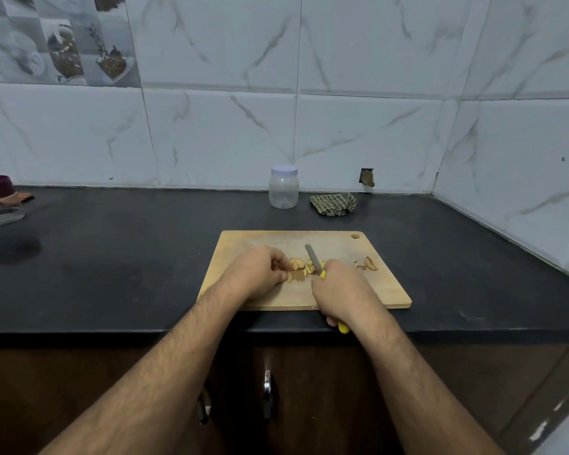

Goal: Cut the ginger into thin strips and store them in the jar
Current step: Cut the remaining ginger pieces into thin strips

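On black counter (pixel 112 257) by marbled tiles, left hand (pixel 260 270) pinches ginger (pixel 298 264), right hand (pixel 342 290) grips knife (pixel 312 257).

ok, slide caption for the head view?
Left hand steadies ginger slices on wooden cutting board; right hand grips yellow-handled knife.

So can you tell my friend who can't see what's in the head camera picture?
A person's right hand grips a yellow-handled knife over ginger slices that the left hand holds on a wooden cutting board. Behind it on the black counter stand a lidded clear jar and a crumpled checked cloth.
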Tool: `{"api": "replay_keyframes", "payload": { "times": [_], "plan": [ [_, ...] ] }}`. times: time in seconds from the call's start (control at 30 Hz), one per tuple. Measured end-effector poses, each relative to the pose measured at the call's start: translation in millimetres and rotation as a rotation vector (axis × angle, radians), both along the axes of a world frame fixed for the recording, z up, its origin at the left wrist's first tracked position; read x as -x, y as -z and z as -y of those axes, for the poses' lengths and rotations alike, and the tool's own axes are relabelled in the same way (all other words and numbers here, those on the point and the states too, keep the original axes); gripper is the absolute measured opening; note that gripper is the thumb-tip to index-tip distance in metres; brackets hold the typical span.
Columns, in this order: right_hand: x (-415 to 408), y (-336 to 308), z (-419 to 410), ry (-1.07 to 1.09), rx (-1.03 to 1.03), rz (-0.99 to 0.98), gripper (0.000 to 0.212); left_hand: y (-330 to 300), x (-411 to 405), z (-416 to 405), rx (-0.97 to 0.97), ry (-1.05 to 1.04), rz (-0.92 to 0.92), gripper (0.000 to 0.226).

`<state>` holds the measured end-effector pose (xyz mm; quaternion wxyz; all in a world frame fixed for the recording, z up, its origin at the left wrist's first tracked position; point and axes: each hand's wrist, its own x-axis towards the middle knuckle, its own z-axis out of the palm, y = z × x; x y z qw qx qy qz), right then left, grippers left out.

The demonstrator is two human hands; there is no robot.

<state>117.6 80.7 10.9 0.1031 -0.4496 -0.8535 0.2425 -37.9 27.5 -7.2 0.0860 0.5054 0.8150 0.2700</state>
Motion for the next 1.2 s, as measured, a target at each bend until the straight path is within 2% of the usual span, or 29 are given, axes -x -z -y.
{"api": "replay_keyframes", "payload": {
  "times": [0.03, 0.13, 0.2, 0.37, 0.57, 0.83, 1.0, 1.2],
  "plan": [
    [-2.8, 0.4, 3.5, -0.018, -0.017, 0.014, 0.020, -0.6, 0.5, -0.6, 0.012, 0.013, -0.001, 0.017],
    [-15.0, 1.6, 17.3, -0.086, -0.094, 0.021, 0.053, -5.0, -1.1, -3.2, 0.070, 0.032, -0.028, 0.021],
    [-22.4, 0.8, 25.9, -0.112, -0.132, 0.021, 0.063, -6.2, -2.2, -5.5, 0.079, 0.026, -0.018, 0.021],
    [-32.3, 1.5, 35.3, -0.120, -0.137, 0.067, 0.059, -2.3, -4.9, -2.9, 0.035, 0.007, 0.087, 0.017],
    [-35.8, 2.4, 39.7, -0.135, -0.148, 0.089, 0.061, -2.4, -6.5, 2.0, 0.003, -0.031, 0.115, 0.021],
    [-29.2, 2.8, 44.1, -0.137, -0.153, 0.097, 0.059, -4.6, -10.6, 1.8, 0.012, -0.065, 0.139, 0.006],
    [-26.7, 3.4, 40.7, -0.134, -0.173, 0.108, 0.060, -1.0, -10.8, 0.3, 0.002, -0.112, 0.142, 0.013],
    [-26.2, 5.9, 41.0, -0.157, -0.188, 0.099, 0.051, -1.1, -10.1, -1.6, -0.003, -0.157, 0.184, 0.005]
  ]
}}
